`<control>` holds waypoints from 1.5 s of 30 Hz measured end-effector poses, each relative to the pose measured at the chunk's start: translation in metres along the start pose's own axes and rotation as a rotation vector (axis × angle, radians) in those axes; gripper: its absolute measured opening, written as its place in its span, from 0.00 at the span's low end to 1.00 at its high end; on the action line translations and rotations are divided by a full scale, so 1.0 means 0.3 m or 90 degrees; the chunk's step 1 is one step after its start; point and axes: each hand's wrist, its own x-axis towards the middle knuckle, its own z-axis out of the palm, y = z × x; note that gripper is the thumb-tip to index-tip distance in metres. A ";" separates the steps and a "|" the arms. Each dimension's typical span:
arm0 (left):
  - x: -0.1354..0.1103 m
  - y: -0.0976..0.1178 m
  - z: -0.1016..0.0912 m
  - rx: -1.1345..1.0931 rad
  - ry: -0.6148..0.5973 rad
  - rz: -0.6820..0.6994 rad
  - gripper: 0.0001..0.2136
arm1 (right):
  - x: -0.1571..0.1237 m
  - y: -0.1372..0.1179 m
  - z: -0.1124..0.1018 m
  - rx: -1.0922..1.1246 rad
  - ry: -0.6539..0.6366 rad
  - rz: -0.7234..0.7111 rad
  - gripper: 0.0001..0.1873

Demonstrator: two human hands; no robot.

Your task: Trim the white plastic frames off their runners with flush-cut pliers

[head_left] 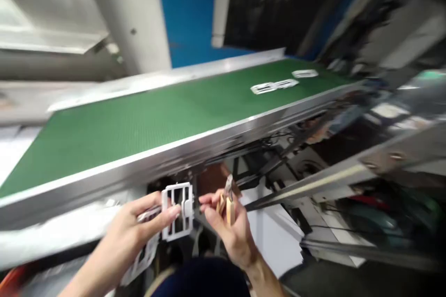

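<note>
My left hand (134,229) is closed on a white plastic frame part (178,211) with several rectangular openings, held upright below the conveyor's near edge. More white plastic hangs beneath that hand. My right hand (230,229) is closed around a small cutter with tan handles (228,204); its metal tip points up, just right of the frame part. Both hands sit close together over my dark-clothed lap.
A green conveyor belt (146,116) with a silver rail (195,141) slants across the middle. Two white frame parts (275,86) (304,73) lie on its far right end. Metal framing, cables and machinery fill the space to the right. A white pillar stands behind.
</note>
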 end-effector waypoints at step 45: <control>-0.233 -0.453 -0.211 -0.102 -0.100 -0.082 0.11 | 0.038 0.186 0.181 -0.381 -0.723 0.041 0.12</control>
